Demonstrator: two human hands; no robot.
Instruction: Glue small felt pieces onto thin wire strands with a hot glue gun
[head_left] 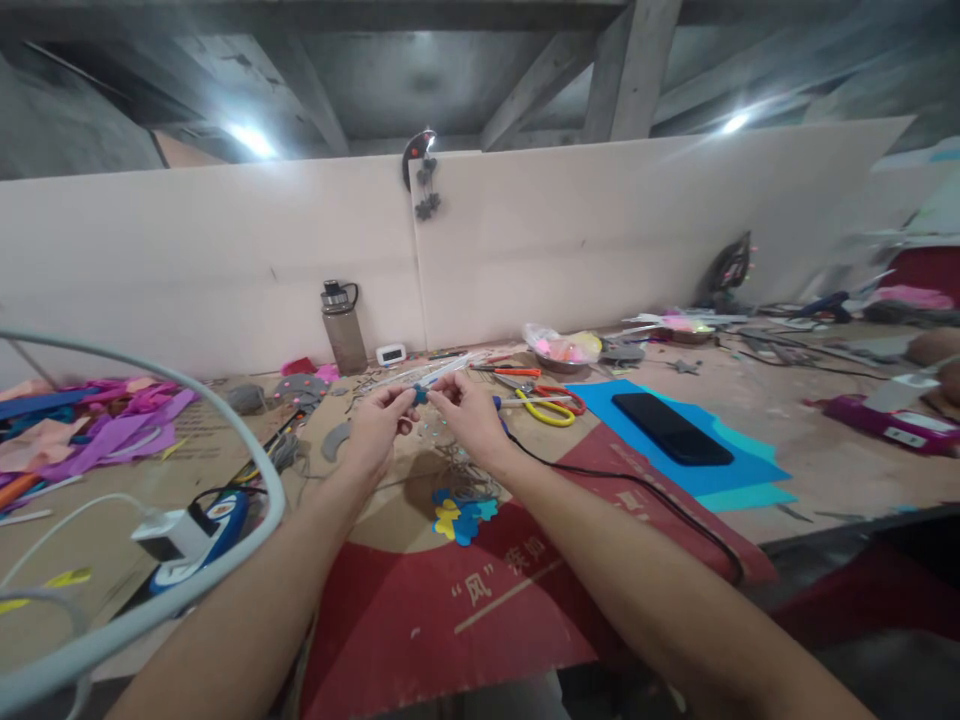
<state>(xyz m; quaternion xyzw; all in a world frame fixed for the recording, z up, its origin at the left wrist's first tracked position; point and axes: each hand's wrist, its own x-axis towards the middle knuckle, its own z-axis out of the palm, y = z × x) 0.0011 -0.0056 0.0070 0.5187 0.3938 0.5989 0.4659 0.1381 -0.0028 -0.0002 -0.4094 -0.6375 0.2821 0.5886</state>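
Note:
Between both hands, above the middle of the table, is a small dark blue piece (421,394), perhaps felt or foam; its exact shape is too small to tell. My left hand (381,425) pinches it from the left with thumb and fingertips. From the other side, the closed fingertips of my right hand (466,412) grip it too. Below the hands lie blue, teal and yellow cut-out shapes (465,520) beside a loose tangle of string (472,482). Yellow-handled scissors (546,412) and red-handled scissors (571,398) rest just right of my right hand.
A black phone (671,428) lies on blue sheets (600,400) at right. A power strip (225,525) with a charger and a pale curved tube (259,450) crowd the left, near colourful scraps (112,445). A bottle (343,330) stands by the partition. A black cable (637,480) crosses the red cardboard.

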